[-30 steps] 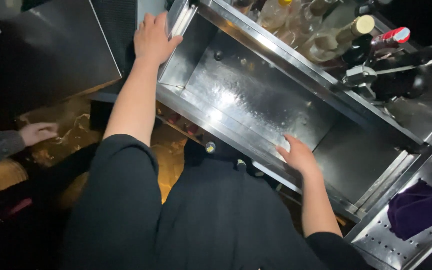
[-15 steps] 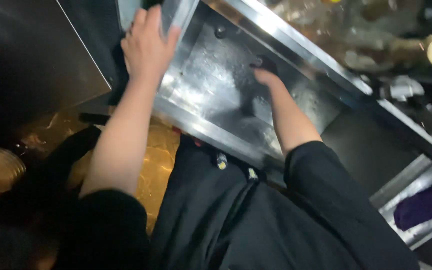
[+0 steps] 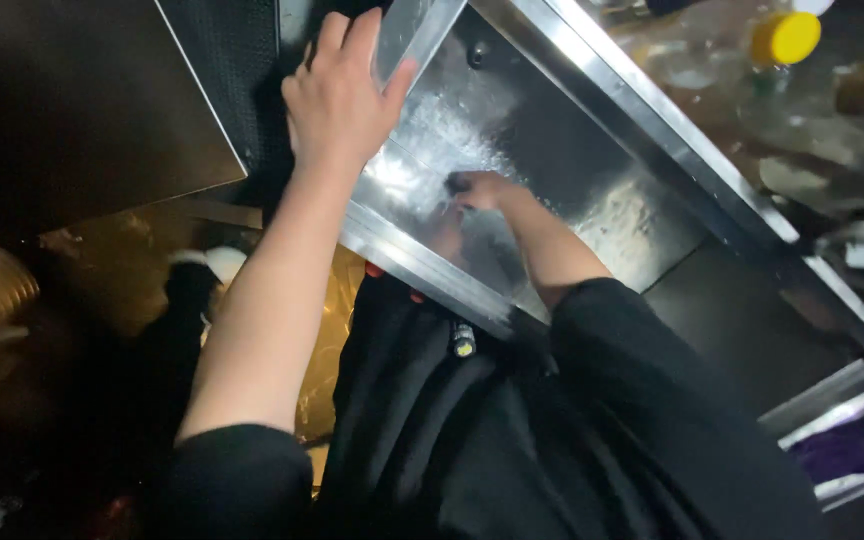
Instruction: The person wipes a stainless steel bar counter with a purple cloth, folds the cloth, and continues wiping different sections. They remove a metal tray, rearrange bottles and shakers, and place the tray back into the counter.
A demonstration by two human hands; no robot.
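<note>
Wiping looks to be under way rather than finished: the right hand (image 3: pixel 480 188) is down inside the steel sink (image 3: pixel 592 215), fingers curled on something dark, perhaps a cloth, against the wet bottom, which shows streaks. The left hand (image 3: pixel 344 95) grips the sink's far-left corner rim, fingers wrapped over it. Half a second ago the right hand was further right in the basin; a second ago it rested on the near rim.

Silver steel sink (image 3: pixel 592 190), yellow bottle cap (image 3: pixel 786 37), purple cloth (image 3: pixel 845 449), black sleeves (image 3: pixel 642 400)
</note>
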